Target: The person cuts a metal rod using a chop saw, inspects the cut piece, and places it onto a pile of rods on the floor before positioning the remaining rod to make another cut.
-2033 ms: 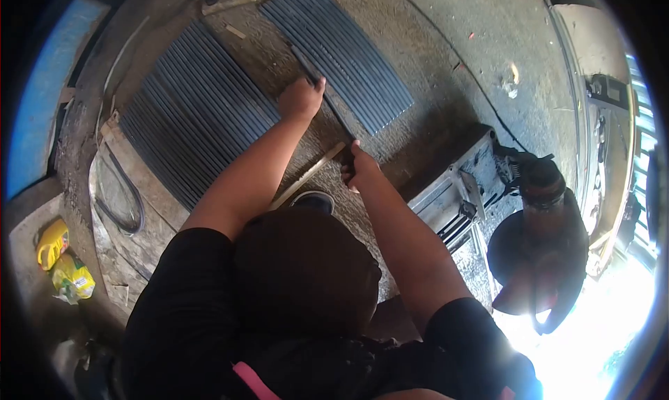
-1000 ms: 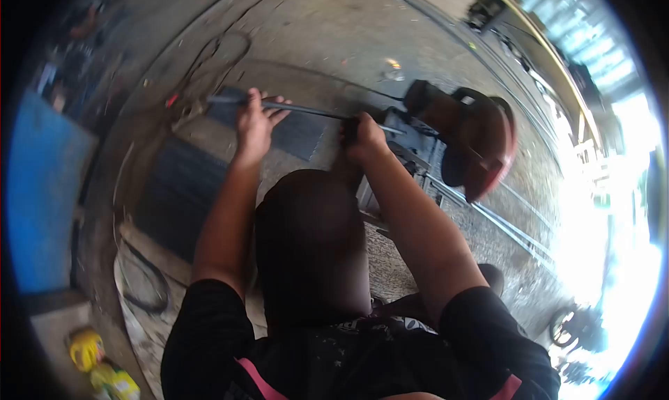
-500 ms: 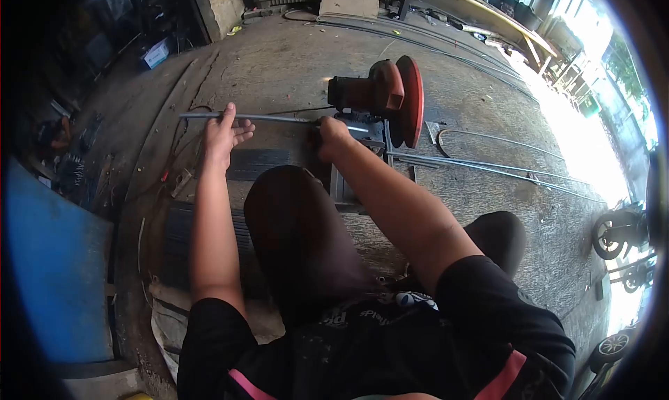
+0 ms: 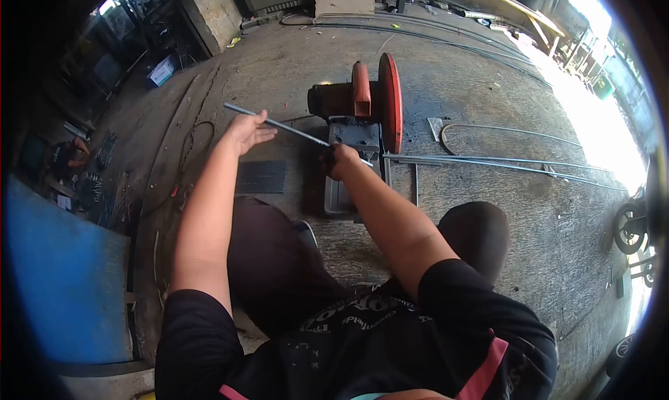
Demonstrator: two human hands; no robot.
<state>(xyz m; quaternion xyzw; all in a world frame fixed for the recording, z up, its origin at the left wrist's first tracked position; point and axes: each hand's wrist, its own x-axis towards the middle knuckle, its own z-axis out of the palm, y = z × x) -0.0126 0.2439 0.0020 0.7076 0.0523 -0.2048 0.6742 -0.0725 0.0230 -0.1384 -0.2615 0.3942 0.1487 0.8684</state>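
A thin grey metal rod (image 4: 296, 132) slants across in front of me, its far-left end raised. My right hand (image 4: 343, 160) is wrapped around the rod near its right end, beside the base of a cut-off saw (image 4: 354, 132). My left hand (image 4: 247, 132) has its thumb over the rod near the other end, while its fingers stretch out to the right. The saw has a dark motor, a red handle and a large red disc-shaped guard (image 4: 391, 104). Its base lies partly behind my right hand and forearm.
Long metal rods (image 4: 488, 162) extend right from the saw. A bundle of flat dark strips (image 4: 262, 178) lies left of its base. A blue panel (image 4: 66, 267) stands at left, near another person (image 4: 66, 156). More long rods (image 4: 446, 33) cross the floor behind.
The rod has swung from nearly level to slanting, its right end nearer me. Both hands have moved toward me and rightward in view. My head view has shifted, showing more of the saw's base.
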